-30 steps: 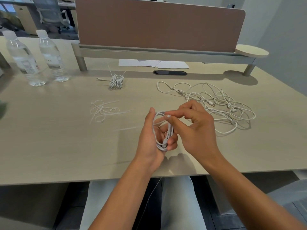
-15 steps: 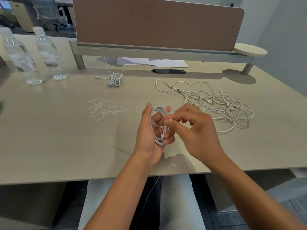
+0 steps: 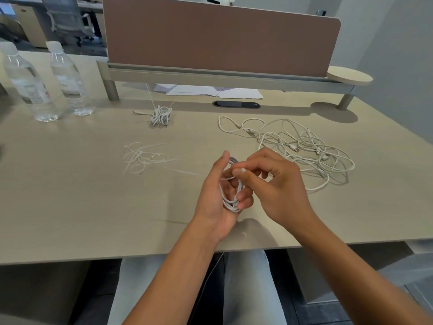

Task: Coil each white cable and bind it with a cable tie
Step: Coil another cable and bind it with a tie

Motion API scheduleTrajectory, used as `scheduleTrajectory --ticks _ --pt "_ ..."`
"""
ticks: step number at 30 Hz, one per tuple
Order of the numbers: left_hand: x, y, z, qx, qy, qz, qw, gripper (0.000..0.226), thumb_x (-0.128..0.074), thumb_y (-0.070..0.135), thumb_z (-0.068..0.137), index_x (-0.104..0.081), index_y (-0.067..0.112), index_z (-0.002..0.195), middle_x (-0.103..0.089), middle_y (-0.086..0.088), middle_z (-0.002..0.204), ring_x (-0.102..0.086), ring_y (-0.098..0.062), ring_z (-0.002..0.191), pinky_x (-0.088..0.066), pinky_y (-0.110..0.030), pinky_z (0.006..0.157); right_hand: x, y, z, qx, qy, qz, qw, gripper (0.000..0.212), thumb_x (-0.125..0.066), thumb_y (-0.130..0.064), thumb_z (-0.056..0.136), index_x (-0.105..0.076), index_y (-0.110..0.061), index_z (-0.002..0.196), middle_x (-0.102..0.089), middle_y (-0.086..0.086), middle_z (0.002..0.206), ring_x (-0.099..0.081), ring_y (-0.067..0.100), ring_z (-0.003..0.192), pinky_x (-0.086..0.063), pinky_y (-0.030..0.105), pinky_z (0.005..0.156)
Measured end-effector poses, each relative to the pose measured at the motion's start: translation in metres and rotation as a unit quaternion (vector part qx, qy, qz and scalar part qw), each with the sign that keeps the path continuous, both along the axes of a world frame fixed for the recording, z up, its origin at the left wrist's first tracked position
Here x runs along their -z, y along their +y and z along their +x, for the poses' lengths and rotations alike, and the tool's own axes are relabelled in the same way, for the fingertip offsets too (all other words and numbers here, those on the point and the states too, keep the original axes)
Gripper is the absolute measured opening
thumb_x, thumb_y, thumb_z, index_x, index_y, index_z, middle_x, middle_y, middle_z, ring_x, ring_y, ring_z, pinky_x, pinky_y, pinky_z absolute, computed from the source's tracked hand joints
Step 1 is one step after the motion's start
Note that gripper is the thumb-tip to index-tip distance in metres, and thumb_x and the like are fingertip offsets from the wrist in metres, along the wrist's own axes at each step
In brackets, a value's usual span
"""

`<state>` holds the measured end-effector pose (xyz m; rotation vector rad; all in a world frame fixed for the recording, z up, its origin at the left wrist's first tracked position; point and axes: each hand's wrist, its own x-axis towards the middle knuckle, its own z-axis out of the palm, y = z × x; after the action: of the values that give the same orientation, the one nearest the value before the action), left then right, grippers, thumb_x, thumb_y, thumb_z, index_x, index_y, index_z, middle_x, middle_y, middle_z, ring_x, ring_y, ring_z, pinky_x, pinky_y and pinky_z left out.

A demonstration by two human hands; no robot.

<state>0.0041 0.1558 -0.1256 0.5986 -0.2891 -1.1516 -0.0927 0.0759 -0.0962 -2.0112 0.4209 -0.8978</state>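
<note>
My left hand grips a coiled white cable, its loops wrapped over the curled fingers above the desk's near edge. My right hand pinches the cable's white end at the top of the coil, right against the left fingers. A tangle of loose white cables lies on the desk to the right. A bound coil with its tie ends sticking up sits at the back centre. Loose white cable ties lie left of my hands.
Two water bottles stand at the back left. A brown divider panel on a raised shelf crosses the back, with papers and a dark cable port beneath it. A thin strand hangs below the desk edge.
My right hand has brought the cable end in closer against the coil, and both hands have shifted slightly. The coil stays in my left hand.
</note>
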Motion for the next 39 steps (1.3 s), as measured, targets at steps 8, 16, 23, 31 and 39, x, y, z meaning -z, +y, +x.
scheduleTrajectory --ticks 8,16,23,31,39 --pt "0.0 -0.004 0.005 0.01 -0.03 0.008 0.999 0.044 -0.052 0.049 0.101 -0.065 0.008 0.092 -0.051 -0.011 0.088 -0.037 -0.01 0.045 -0.024 -0.022 0.042 -0.008 -0.006 -0.003 -0.012 0.022 0.0 1.0 0.014 -0.077 -0.005 0.091 -0.084 -0.016 0.096 -0.067 0.008 0.091 -0.065 0.006 0.063 -0.049 0.016 0.066" --pt "-0.003 -0.002 0.008 -0.044 -0.099 0.082 0.991 0.045 -0.042 0.046 0.109 -0.06 0.006 0.119 -0.054 -0.005 0.071 -0.035 -0.013 0.048 -0.028 -0.022 0.044 -0.005 -0.008 -0.009 -0.003 0.058 -0.026 0.998 0.024 -0.077 -0.01 0.085 -0.083 -0.03 0.097 -0.068 -0.008 0.09 -0.058 0.008 0.078 -0.042 0.023 0.072" --pt "-0.005 0.0 0.008 -0.08 -0.232 0.172 0.954 0.024 -0.043 0.025 0.108 -0.059 0.008 0.099 -0.054 -0.009 0.07 -0.04 -0.018 0.049 -0.029 -0.025 0.048 -0.048 -0.007 0.006 0.001 0.073 -0.069 0.995 0.016 -0.069 -0.023 0.097 -0.082 -0.031 0.102 -0.066 -0.015 0.089 -0.056 0.003 0.076 -0.039 0.014 0.068" --pt "-0.013 0.01 0.009 -0.059 -0.329 0.242 0.911 0.026 -0.035 0.009 0.102 -0.05 0.01 0.082 -0.056 -0.011 0.069 -0.042 -0.015 0.046 -0.029 -0.024 0.046 -0.074 -0.003 0.047 -0.1 0.25 -0.149 0.951 0.018 -0.075 -0.03 0.093 -0.082 -0.021 0.079 -0.074 -0.005 0.07 -0.067 0.013 0.068 -0.052 0.029 0.062" --pt "-0.016 0.016 0.019 -0.011 -0.284 0.192 0.939 0.024 -0.039 0.017 0.108 -0.05 0.016 0.087 -0.058 -0.01 0.07 -0.041 -0.017 0.048 -0.03 -0.025 0.048 -0.062 -0.018 0.028 -0.162 0.183 -0.013 0.97 0.021 -0.063 -0.016 0.102 -0.081 -0.012 0.091 -0.076 0.002 0.08 -0.069 0.023 0.079 -0.054 0.027 0.074"
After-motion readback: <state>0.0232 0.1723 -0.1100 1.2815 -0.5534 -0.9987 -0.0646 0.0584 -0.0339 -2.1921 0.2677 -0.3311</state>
